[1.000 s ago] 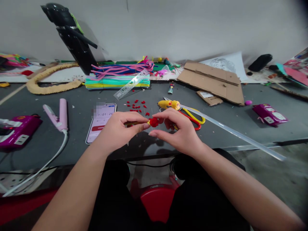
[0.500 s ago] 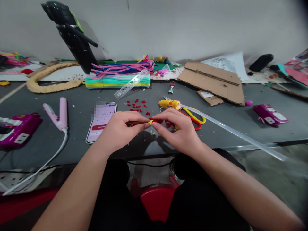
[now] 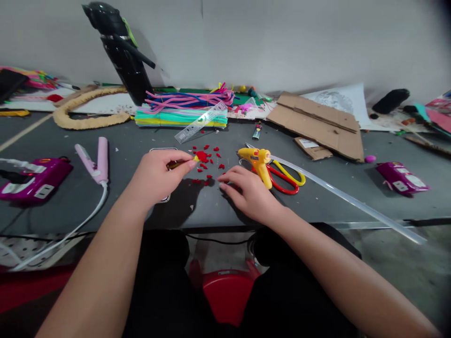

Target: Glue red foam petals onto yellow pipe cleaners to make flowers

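Note:
Pinched in my left hand (image 3: pixel 160 173) is a small red flower (image 3: pixel 202 156) with a yellow base and a thin brownish stem. The flower's head points right, above several small red fuzzy pieces (image 3: pixel 210 176) scattered on the grey table. My right hand (image 3: pixel 248 190) rests low by the right side of these pieces, its fingers bent and slightly apart, with nothing visible between them. Just beyond it lies a yellow glue gun (image 3: pixel 260 162) with a long clear glue stick (image 3: pixel 338 197). Scissors (image 3: pixel 287 183) with red and yellow handles lie partly under the gun. My left hand covers most of a phone (image 3: pixel 165 199).
A pink hair straightener (image 3: pixel 102 162) and a purple power strip (image 3: pixel 38 180) lie left. Behind are pipe-cleaner bundles (image 3: pixel 183 115), a clear ruler (image 3: pixel 200 123), a black thermos (image 3: pixel 125 61), cardboard (image 3: pixel 317 124) and a lighter (image 3: pixel 257 131). Another purple power strip (image 3: pixel 401 178) sits right.
My hands have parted. The left has moved left with the flower, whose red head now shows. The right has let go and lowered towards the red pieces. The view has shifted slightly.

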`<state>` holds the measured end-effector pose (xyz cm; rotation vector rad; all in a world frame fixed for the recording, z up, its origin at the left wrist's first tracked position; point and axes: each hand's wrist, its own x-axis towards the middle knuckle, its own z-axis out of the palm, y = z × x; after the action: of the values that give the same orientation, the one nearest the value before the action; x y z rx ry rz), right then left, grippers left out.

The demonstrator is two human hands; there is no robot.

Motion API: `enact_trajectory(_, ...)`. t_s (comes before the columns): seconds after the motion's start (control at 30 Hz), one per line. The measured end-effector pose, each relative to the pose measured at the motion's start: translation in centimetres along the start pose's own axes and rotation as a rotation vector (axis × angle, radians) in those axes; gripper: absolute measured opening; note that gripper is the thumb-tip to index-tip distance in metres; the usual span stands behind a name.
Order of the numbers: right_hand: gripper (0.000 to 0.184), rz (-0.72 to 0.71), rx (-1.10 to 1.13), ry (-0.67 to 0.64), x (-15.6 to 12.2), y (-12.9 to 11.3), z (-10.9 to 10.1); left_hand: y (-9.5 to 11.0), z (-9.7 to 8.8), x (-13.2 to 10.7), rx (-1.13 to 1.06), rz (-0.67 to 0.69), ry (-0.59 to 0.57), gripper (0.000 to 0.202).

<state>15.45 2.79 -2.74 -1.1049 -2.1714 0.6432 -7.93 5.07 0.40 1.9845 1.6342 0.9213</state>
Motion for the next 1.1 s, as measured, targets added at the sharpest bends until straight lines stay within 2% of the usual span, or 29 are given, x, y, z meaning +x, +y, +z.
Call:
enact_trajectory(0.17, 0.021, -0.013, -0.187, -0.102, 1.9, -0.5, 1.9, 0.5, 0.6, 0.0, 0.007, 0.026, -0.072, 0.020)
enact_trajectory(0.37, 0.019, -0.055, -0.369, -0.111, 2.8, -0.5, 2.7, 0.8, 0.7, -0.2, 0.049, 0.062, -0.103, 0.026)
enact_trajectory(0.53, 0.020, -0.059, -0.405, -0.134, 2.8, -0.3, 3.3, 0.8, 1.0, -0.4, 0.042, 0.101, -0.129, 0.030)
enact_trajectory(0.63, 0.019, -0.050, -0.307, -0.123, 2.4, -0.5, 2.7, 0.9, 0.9, -0.4, 0.029, 0.108, -0.139, 0.028)
enact_trajectory(0.73, 0.015, 0.030, -0.036, -0.129, 1.6, -0.8, 1.3, 1.1, 0.8, -0.4, 0.033, 0.108, -0.147, 0.029)
enact_trajectory(0.9, 0.013, 0.063, 0.283, 0.007, 0.4, -1.0, -0.2, 1.1, 0.9, -0.5, 0.032, 0.122, -0.121, 0.027)
enact_trajectory(1.1, 0.010, 0.066, 0.358, 0.155, -0.1, -0.9, -0.4, 1.5, 1.2, -0.9, 0.019, 0.235, -0.042, 0.022)
